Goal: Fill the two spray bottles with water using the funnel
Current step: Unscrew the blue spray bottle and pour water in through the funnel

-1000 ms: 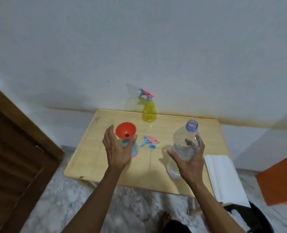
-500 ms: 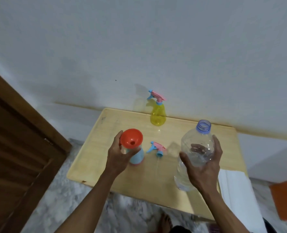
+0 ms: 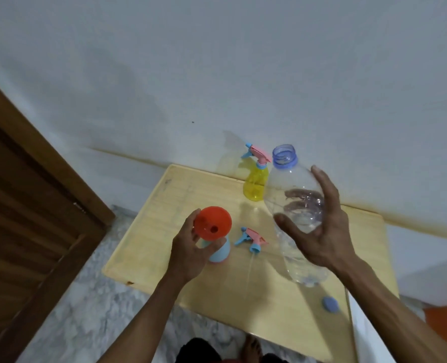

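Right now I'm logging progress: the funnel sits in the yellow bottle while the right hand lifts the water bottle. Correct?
Not quite. The head view shows the funnel in the blue bottle, steadied by the left hand. The yellow bottle stands capped by the wall. The right hand does lift the water bottle.

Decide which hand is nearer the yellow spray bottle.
Right. The right hand holds the water bottle just beside the yellow spray bottle; the left hand is farther, at the funnel.

An orange plastic funnel (image 3: pixel 212 226) is sitting in a pale blue spray bottle (image 3: pixel 219 254) on the light wooden table (image 3: pixel 164 205); a detached pink-and-blue trigger head (image 3: pixel 251 239) is lying just right, a yellow translucent spray bottle (image 3: pixel 255 187) standing behind.
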